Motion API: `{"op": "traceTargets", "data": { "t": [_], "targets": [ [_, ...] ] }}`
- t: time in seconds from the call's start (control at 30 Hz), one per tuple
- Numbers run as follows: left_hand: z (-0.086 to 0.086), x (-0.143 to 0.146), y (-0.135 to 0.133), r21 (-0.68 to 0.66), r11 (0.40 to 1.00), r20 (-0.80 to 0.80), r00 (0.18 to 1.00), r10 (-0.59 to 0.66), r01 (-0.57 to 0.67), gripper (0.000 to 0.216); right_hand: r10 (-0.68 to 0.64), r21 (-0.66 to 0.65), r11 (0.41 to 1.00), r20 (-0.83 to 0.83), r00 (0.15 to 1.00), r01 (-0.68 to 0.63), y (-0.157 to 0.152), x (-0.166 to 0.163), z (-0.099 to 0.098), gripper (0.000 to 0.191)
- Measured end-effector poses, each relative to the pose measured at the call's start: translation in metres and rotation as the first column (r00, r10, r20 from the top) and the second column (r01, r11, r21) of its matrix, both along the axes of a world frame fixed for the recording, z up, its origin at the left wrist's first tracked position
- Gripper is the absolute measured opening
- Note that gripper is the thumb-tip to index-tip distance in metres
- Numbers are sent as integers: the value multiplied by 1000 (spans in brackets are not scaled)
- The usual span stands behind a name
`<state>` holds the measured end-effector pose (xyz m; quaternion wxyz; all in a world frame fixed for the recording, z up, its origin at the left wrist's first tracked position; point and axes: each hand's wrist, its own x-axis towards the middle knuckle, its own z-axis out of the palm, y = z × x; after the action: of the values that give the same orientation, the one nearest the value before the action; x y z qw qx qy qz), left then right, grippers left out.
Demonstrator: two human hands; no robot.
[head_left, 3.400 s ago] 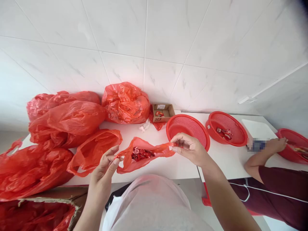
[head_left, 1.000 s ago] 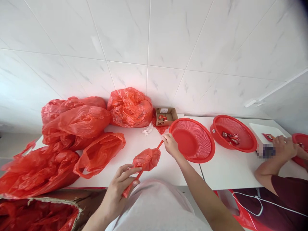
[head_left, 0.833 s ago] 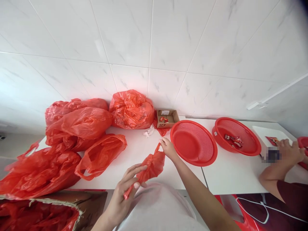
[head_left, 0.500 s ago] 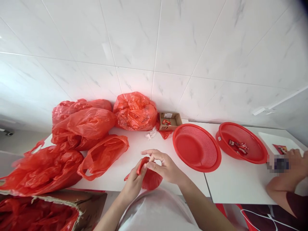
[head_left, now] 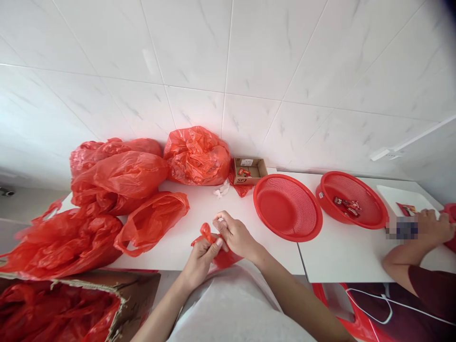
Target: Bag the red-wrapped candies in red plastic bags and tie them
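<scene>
Our white counter (head_left: 338,256) carries red bags (head_left: 197,154), a carton (head_left: 252,181), a crumpled white scrap (head_left: 222,189), red baskets (head_left: 276,211) and a tray (head_left: 394,196).

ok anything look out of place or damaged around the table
A crumpled white scrap lies stray on the tabletop near the SF carton, and the cardboard box at lower left looks torn and frayed along its top.

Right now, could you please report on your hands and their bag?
Left hand grips small red plastic bag; right hand curled against it. Nearest red perforated basket clear of both hands.
</scene>
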<state>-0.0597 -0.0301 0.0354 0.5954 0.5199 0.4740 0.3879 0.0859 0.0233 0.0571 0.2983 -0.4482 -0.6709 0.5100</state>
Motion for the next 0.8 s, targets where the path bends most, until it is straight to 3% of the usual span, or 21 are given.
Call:
{"op": "traceTargets", "data": {
  "t": [0.17,0.33,0.47,0.57,0.7,0.8],
  "targets": [
    [-1,-9,4,65,991,-66,990,121,-116,41,-243,-134,966,-189,951,220,4,17,9,22],
    [1,-17,7,93,984,13,988,152,-153,27,-247,-242,952,-243,938,188,-12,25,30,24],
    [5,-27,8,3,983,122,976,181,-183,20,-276,-305,931,-222,935,202,-25,26,18,23],
    [9,-28,9,-7,983,145,972,185,-186,12,-233,-248,947,-94,968,204,-29,28,5,17],
    [12,-21,10,-71,981,178,966,188,-178,14,-188,-36,980,134,973,194,-32,26,-5,3],
    [11,-18,10,-101,983,218,960,175,-157,16,-159,68,987,256,954,147,-32,21,-9,11]
  ]
}}
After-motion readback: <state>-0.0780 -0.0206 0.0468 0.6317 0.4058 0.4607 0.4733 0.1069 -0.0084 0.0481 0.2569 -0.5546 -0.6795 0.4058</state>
